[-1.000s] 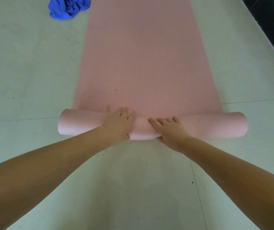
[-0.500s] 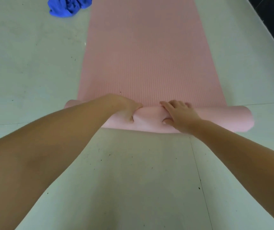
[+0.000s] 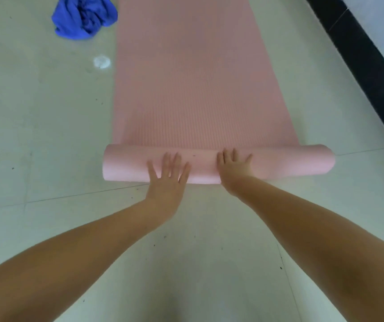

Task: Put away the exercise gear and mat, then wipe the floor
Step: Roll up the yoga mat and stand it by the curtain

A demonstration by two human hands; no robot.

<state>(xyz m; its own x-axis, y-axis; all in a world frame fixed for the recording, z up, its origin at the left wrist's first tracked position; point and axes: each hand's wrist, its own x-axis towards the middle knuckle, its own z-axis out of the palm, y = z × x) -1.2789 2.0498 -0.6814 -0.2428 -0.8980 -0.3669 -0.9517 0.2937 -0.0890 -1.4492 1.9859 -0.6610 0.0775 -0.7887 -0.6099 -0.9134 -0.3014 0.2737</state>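
With the pink mat (image 3: 198, 89) partly rolled across mid-frame, both hands, left hand (image 3: 167, 177) and right hand (image 3: 234, 166), press spread and flat on the roll (image 3: 279, 163). Step in hand: rolling; next, likely push toward the upper frame, evenly.

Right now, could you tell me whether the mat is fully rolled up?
No, partly rolled: the mat has a short roll at the near end, the rest lying flat.

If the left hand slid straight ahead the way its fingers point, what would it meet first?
The left hand already presses the rolled part of the pink foam mat. Beyond the roll lies only its flat ribbed stretch; the way looks free.
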